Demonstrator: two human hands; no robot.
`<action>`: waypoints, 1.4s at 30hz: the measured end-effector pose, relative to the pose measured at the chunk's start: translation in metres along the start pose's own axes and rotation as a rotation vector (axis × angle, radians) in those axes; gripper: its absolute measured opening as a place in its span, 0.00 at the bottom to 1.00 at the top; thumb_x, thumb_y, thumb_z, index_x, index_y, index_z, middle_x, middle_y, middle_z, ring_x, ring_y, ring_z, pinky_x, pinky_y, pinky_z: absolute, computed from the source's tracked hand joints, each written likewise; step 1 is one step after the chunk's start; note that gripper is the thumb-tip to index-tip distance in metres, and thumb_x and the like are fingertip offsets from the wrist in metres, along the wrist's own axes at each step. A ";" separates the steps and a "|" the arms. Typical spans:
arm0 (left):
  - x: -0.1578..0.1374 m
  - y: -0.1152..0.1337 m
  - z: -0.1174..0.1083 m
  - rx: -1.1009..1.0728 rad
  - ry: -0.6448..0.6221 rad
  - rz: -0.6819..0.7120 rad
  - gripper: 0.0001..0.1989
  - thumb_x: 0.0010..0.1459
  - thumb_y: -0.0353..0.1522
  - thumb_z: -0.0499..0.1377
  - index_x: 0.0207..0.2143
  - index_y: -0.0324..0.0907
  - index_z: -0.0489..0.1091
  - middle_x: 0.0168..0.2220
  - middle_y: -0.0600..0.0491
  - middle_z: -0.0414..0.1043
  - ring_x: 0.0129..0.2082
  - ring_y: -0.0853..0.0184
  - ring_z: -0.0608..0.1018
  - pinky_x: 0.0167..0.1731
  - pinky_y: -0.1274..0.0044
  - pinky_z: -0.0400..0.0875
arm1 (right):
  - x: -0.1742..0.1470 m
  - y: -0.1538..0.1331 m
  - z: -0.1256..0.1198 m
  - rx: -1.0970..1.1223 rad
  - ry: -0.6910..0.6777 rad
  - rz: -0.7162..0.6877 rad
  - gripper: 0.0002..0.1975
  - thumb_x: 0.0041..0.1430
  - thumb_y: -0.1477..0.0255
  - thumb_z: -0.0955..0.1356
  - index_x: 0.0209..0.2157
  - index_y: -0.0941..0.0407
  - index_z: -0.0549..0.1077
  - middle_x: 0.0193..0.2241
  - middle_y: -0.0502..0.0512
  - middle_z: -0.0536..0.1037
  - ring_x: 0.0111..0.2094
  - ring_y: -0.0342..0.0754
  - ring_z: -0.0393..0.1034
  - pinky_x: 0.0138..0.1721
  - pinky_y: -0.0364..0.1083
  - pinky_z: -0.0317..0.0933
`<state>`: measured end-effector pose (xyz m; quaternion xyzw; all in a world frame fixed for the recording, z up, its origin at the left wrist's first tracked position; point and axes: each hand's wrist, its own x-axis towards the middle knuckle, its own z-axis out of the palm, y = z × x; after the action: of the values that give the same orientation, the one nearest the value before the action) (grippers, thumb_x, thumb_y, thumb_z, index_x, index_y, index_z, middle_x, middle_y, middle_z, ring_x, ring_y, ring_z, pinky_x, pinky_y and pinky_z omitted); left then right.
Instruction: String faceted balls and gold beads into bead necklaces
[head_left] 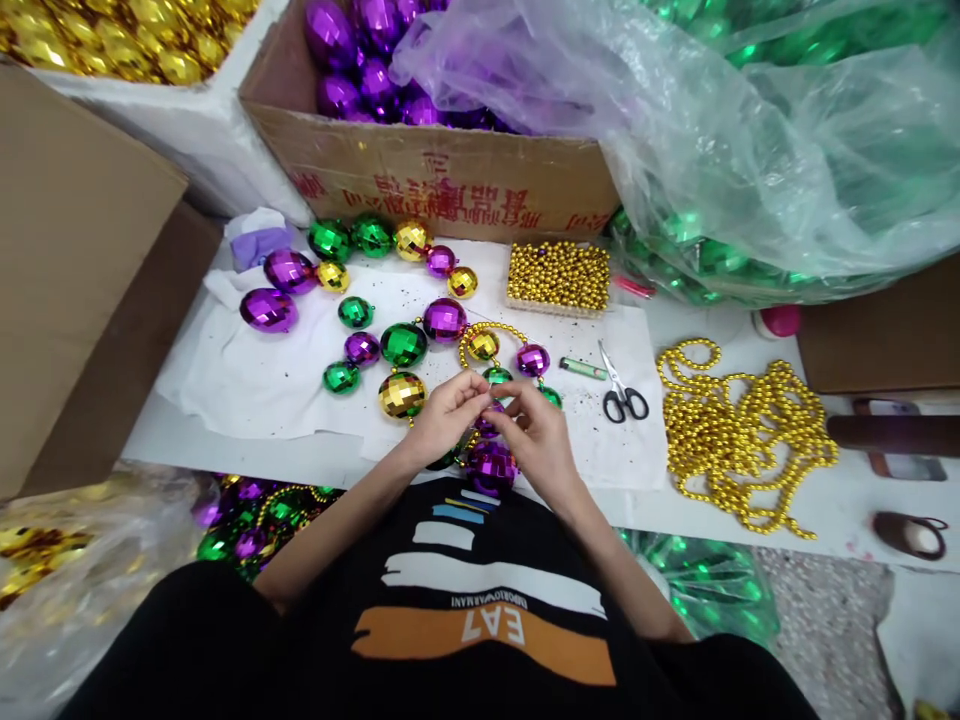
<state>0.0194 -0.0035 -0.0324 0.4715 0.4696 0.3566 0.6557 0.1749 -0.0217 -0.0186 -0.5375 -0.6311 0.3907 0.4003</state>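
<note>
pinching something too fine to make out, the left hand (448,412) and right hand (534,425) meet by a large purple ball (492,470) near the desk's (851,500) front edge, where a slipped fingertip could let it roll off.

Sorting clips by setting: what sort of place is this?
Likely a decoration workshop: the cardboard box holds purple baubles, a tray holds small gold beads, and scissors lie beside gold bead strings.
</note>
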 end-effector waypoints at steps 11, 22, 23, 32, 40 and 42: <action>-0.005 -0.008 0.004 0.456 0.262 0.321 0.05 0.61 0.31 0.58 0.33 0.41 0.72 0.28 0.56 0.74 0.27 0.72 0.73 0.30 0.80 0.65 | -0.002 0.012 0.022 -0.120 0.068 0.089 0.03 0.63 0.72 0.65 0.35 0.54 0.70 0.29 0.51 0.76 0.31 0.46 0.71 0.34 0.45 0.63; 0.004 -0.010 0.005 0.119 0.277 0.100 0.09 0.57 0.37 0.62 0.31 0.41 0.70 0.28 0.57 0.68 0.17 0.76 0.67 0.15 0.82 0.61 | -0.006 0.027 0.032 -0.430 0.171 -0.246 0.13 0.69 0.75 0.60 0.36 0.56 0.75 0.27 0.56 0.75 0.31 0.48 0.68 0.35 0.47 0.61; 0.004 -0.010 0.005 0.091 0.278 0.088 0.10 0.56 0.38 0.63 0.31 0.41 0.69 0.29 0.57 0.68 0.16 0.77 0.67 0.14 0.82 0.61 | -0.006 0.028 0.032 -0.455 0.181 -0.265 0.14 0.69 0.75 0.60 0.35 0.56 0.76 0.26 0.56 0.74 0.31 0.48 0.67 0.34 0.46 0.61; 0.000 0.010 -0.017 0.092 0.047 0.125 0.07 0.56 0.32 0.62 0.37 0.41 0.69 0.38 0.52 0.72 0.30 0.72 0.73 0.30 0.80 0.68 | 0.001 0.027 0.006 0.103 -0.165 0.090 0.08 0.61 0.70 0.67 0.30 0.56 0.75 0.27 0.53 0.74 0.29 0.45 0.66 0.31 0.45 0.59; -0.005 0.005 -0.020 0.346 -0.107 0.337 0.07 0.58 0.34 0.64 0.37 0.41 0.71 0.45 0.49 0.68 0.33 0.72 0.70 0.39 0.75 0.69 | 0.010 0.027 -0.013 0.789 -0.302 0.691 0.18 0.39 0.62 0.78 0.27 0.57 0.73 0.18 0.44 0.66 0.17 0.36 0.50 0.18 0.40 0.37; -0.005 0.002 -0.016 0.405 -0.055 0.368 0.05 0.58 0.34 0.64 0.35 0.41 0.72 0.44 0.50 0.68 0.34 0.71 0.72 0.38 0.75 0.69 | 0.008 0.028 -0.010 0.815 -0.295 0.693 0.18 0.39 0.61 0.78 0.27 0.57 0.73 0.18 0.44 0.66 0.17 0.36 0.50 0.18 0.40 0.38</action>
<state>0.0028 -0.0025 -0.0311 0.6800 0.4197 0.3555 0.4847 0.1935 -0.0097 -0.0401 -0.4551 -0.2645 0.7831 0.3312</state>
